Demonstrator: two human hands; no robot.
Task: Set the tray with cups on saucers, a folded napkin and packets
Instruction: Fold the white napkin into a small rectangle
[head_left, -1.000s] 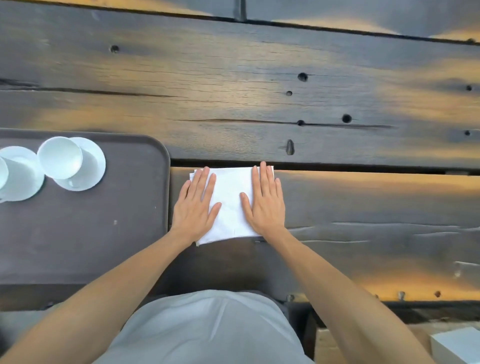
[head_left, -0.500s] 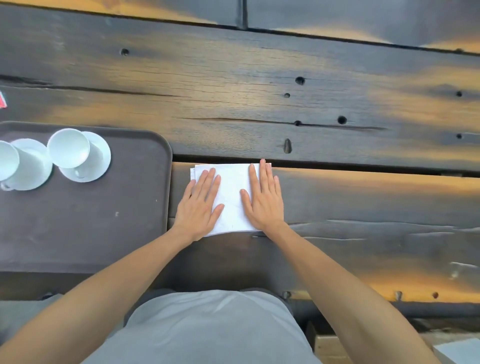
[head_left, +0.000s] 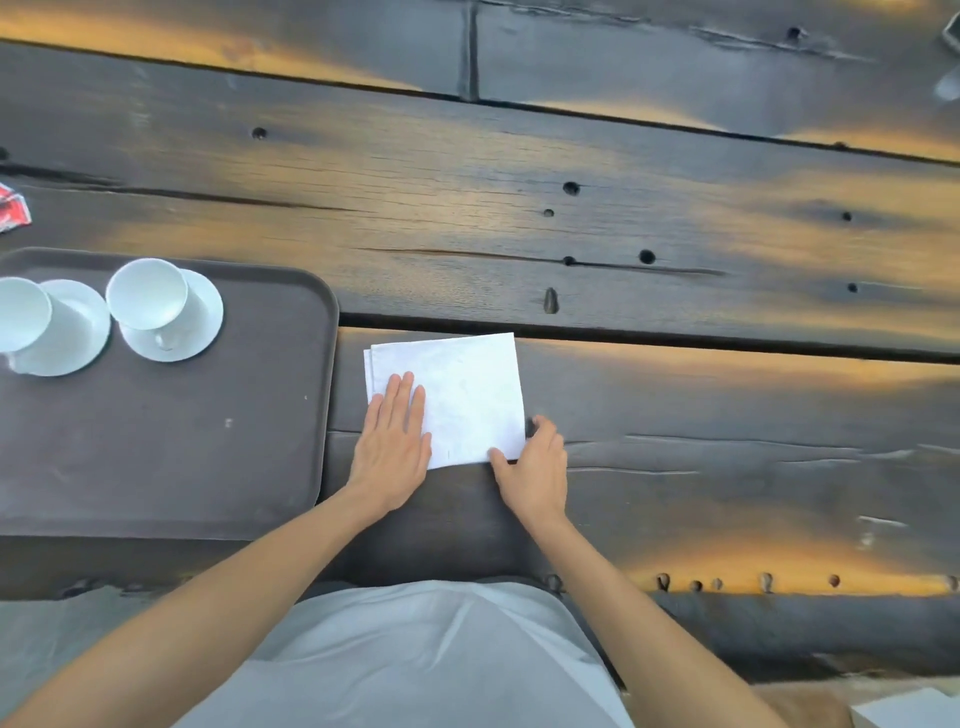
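A folded white napkin lies flat on the dark wooden table, just right of the brown tray. My left hand rests flat on the napkin's near left corner, fingers together. My right hand pinches the napkin's near right corner between thumb and fingers. On the tray's far left stand two white cups, each on a white saucer: one cup on its saucer, the other cup on a saucer cut by the frame edge.
A red and white packet lies on the table beyond the tray at the far left edge. A gap between planks runs just behind the napkin. A white box corner shows at bottom right.
My right hand has slid off the top of the napkin to its near right corner and taken hold there. My left hand has shifted to the near left corner. The view moved right.
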